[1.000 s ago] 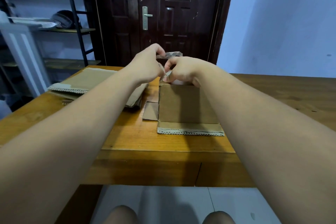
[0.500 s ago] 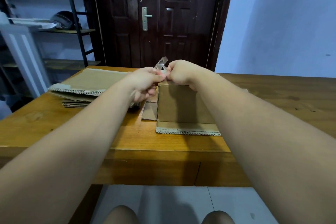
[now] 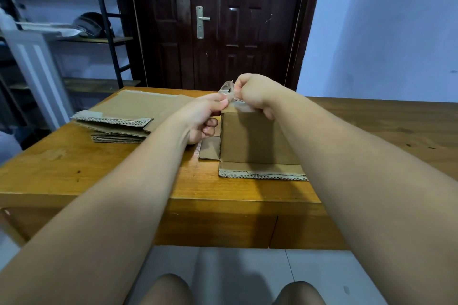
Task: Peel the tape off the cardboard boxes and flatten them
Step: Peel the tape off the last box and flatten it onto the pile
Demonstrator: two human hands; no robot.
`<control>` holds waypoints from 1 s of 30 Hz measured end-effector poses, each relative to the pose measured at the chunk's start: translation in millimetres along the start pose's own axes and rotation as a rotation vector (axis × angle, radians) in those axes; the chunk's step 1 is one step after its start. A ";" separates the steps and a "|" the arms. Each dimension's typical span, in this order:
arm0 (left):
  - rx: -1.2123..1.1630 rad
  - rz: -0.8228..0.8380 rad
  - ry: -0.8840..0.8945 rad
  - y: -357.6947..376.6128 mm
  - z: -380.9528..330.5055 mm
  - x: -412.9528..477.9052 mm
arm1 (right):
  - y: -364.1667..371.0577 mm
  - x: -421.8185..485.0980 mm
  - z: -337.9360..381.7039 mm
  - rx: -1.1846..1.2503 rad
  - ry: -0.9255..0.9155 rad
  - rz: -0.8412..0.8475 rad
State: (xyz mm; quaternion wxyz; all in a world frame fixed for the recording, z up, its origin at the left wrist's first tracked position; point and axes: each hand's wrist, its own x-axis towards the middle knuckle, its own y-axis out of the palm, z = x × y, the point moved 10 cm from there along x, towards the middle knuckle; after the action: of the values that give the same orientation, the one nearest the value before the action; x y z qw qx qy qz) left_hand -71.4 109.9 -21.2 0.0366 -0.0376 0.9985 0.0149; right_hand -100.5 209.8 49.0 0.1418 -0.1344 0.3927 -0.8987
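While the box (image 3: 255, 138) stands on the tabletop (image 3: 124, 181) beside flattened boxes (image 3: 119, 116), both hands, left (image 3: 202, 119) and right (image 3: 252, 93), pinch the clear tape (image 3: 227, 88) at its top edge.

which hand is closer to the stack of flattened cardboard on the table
Left. The left hand hovers just right of the flattened stack; the right hand is farther right, atop the upright box.

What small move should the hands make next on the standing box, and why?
Probably the right hand should keep pulling the clear tape up and away while the left hand steadies the box: the tape is crumpled between the fingertips, and the box stands unflattened.
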 end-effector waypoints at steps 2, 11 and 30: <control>0.033 -0.013 0.014 -0.8 -1.4 -0.4 | -2.0 -0.4 0.6 0.010 0.009 -0.009; 0.141 -0.060 0.064 -0.5 -7.4 -4.7 | -4.5 4.7 -9.2 0.135 0.054 -0.100; 0.141 -0.071 0.050 -4.0 -3.0 -2.4 | 6.3 7.5 2.6 0.069 -0.109 -0.103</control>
State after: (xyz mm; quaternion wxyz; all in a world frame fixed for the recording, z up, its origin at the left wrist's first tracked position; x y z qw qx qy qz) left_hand -68.9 106.0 -18.1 0.0147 -0.0709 0.9957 -0.0576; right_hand -105.6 201.3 47.0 0.1209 -0.1981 0.3457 -0.9092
